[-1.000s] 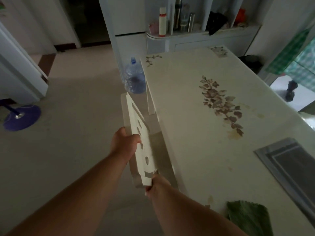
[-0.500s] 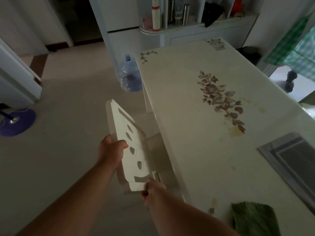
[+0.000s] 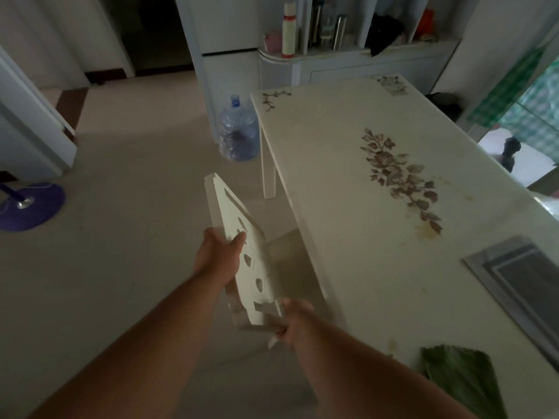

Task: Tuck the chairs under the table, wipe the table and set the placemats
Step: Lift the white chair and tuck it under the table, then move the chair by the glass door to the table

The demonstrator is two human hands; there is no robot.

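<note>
A white chair [image 3: 239,237] with cut-out holes in its backrest stands at the left long side of the cream table [image 3: 348,207], its seat partly under the tabletop. My left hand [image 3: 217,252] grips the backrest's top edge near the middle. My right hand [image 3: 295,320] holds the near end of the backrest. A grey placemat [image 3: 520,285] lies on the table at the right. A green cloth [image 3: 453,379] rests on the table's near edge.
A large blue water bottle [image 3: 239,131] stands on the floor by the table's far left leg [image 3: 268,173]. A purple fan base [image 3: 27,207] sits at the left. White cabinets [image 3: 332,65] line the far wall. Open floor lies to the left of the chair.
The view has shifted so the chair and table sit further right and lower. Both hands stay on the backrest, and the chair looks slightly farther from the table edge than one second ago.
</note>
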